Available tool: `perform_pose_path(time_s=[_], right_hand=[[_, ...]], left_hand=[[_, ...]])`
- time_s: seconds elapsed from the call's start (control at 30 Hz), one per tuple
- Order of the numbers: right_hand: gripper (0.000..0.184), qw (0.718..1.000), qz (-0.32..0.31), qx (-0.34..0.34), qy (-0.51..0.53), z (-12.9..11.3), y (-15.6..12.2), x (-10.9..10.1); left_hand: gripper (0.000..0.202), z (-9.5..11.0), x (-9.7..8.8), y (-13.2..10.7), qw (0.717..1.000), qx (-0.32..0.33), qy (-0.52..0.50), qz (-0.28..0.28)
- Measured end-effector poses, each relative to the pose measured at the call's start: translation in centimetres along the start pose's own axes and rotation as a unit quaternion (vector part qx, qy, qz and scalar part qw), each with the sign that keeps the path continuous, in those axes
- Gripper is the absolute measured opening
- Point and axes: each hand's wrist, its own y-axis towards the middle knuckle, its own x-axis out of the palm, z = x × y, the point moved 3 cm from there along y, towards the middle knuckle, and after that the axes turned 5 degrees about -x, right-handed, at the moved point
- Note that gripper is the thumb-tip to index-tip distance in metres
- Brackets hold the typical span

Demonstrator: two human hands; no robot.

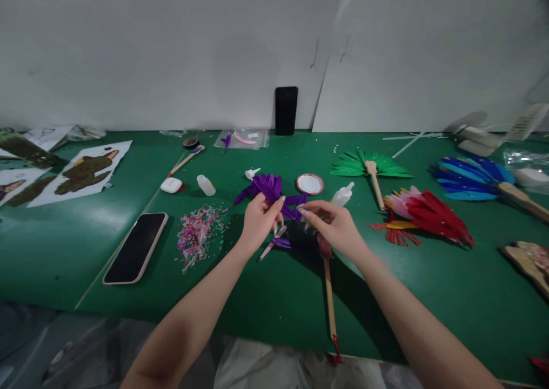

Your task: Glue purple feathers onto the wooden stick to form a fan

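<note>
My left hand (261, 220) is closed in a pinch on a bunch of purple feathers (270, 187). Thumb and fingertips of my right hand (334, 226) press together at the right end of a purple strip beside the bunch. Below the hands lie a slim pinkish tool (271, 246), perhaps tweezers, and a loose purple feather (281, 242). A wooden handle (329, 297) with a red tassel points towards me, its upper end partly hidden by my right hand. Behind that hand is a white squeeze bottle (343, 195).
Small colourful bits (197, 234) and a phone (136, 249) lie at left. A round lid (310, 183) sits behind the hands. Green (371, 169), red (433, 214) and blue (469, 177) feather fans lie at right. Another phone (286, 111) leans on the wall.
</note>
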Motion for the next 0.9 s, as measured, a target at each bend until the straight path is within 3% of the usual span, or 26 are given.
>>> perform_pose_path(time_s=[0.2, 0.43, 0.6, 0.73, 0.9], right_hand=[[0.033, 0.996, -0.088, -0.011, 0.01, -0.3, 0.1, 0.1], [0.039, 0.981, -0.048, 0.073, 0.172, -0.1, 0.3, 0.1], [0.037, 0.949, -0.061, 0.114, 0.286, 0.0, 0.3, 0.4], [0.04, 0.93, -0.085, 0.115, 0.339, 0.0, 0.2, 0.7], [0.048, 0.87, -0.154, 0.12, 0.453, -1.1, -0.1, 1.0]], left_hand=[[0.026, 0.0, -0.2, 0.2, 1.0, 0.008, 0.01, 0.002], [0.026, 0.0, -0.4, 0.3, 1.0, 0.02, 0.008, 0.008], [0.024, -0.1, -0.4, 0.5, 1.0, 0.006, -0.015, -0.004], [0.02, -0.3, -0.5, 0.8, 0.993, -0.001, -0.114, -0.018], [0.021, 0.2, 0.0, 0.5, 0.98, -0.029, -0.173, -0.09]])
